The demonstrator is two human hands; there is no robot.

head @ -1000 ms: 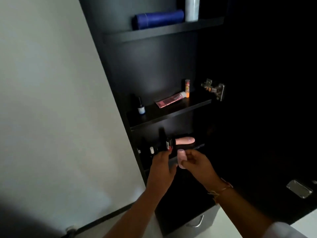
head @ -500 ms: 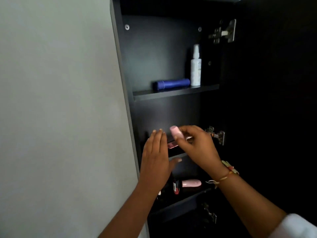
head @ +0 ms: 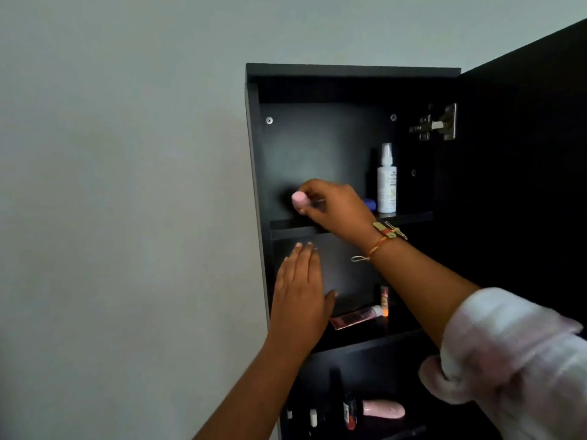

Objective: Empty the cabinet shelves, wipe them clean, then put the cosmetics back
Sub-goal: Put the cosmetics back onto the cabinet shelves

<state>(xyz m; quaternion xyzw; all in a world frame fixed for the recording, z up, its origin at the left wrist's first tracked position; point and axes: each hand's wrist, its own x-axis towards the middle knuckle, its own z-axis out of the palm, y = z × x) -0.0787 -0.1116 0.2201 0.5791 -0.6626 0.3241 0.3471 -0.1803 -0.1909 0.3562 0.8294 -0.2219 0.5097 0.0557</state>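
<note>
The tall black cabinet (head: 254, 128) stands open against the wall. My right hand (head: 333, 208) pinches a small pink cosmetic (head: 299, 201) just above the left part of the top shelf (head: 287, 228). On that shelf stand a white spray bottle (head: 386, 182) and a blue tube (head: 370, 203), mostly hidden behind my hand. My left hand (head: 300, 296) is raised flat with straight fingers in front of the middle compartment, holding nothing. The middle shelf carries a pink tube (head: 355, 319) lying flat and an orange stick (head: 384, 300). On the lower shelf lie a pink bottle (head: 383, 408) and several small bottles (head: 349, 411).
The cabinet door (head: 524, 185) hangs open on the right, with a metal hinge (head: 436, 123) at the top. A plain pale wall (head: 127, 185) fills the left side. My pink-white sleeve (head: 508, 360) crosses the lower right.
My right hand has carried the pink cosmetic up from the lower shelf level to the top shelf. My left hand rose too, and the view tilted upward.
</note>
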